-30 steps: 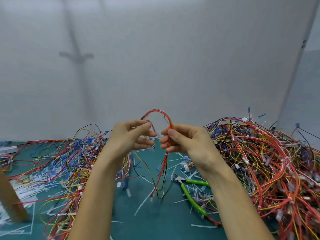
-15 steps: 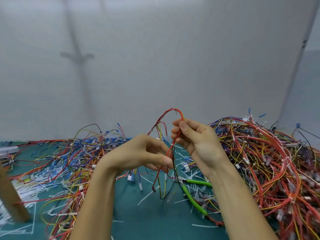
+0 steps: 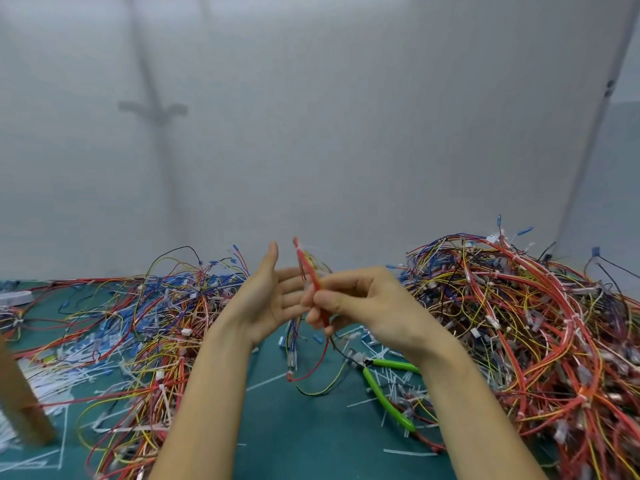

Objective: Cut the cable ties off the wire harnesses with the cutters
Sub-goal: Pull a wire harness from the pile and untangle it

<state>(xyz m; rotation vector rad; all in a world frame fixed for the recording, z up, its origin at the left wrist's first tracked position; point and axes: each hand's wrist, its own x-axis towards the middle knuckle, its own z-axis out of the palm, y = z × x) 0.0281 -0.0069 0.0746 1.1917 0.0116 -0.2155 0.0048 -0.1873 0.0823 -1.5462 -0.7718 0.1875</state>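
My right hand (image 3: 360,303) pinches a small red and yellow wire harness (image 3: 306,268) that stands nearly upright above the mat. A white cable tie sits near its top end, and its loose wires hang down below my fingers. My left hand (image 3: 270,296) is open beside it, palm facing right, fingers spread behind the harness; whether they touch it I cannot tell. The green-handled cutters (image 3: 384,382) lie on the green mat below my right wrist, jaws pointing up-left, held by neither hand.
A large heap of tied red, yellow and blue harnesses (image 3: 519,323) fills the right side. A looser tangle of wires (image 3: 145,317) lies at the left. Cut white tie scraps (image 3: 83,368) litter the mat (image 3: 294,427). A brown wooden post (image 3: 20,403) stands at the left edge.
The harness loop has been straightened into a near-upright bundle. My left hand let go and opened, and my right hand moved down and now holds the harness alone.
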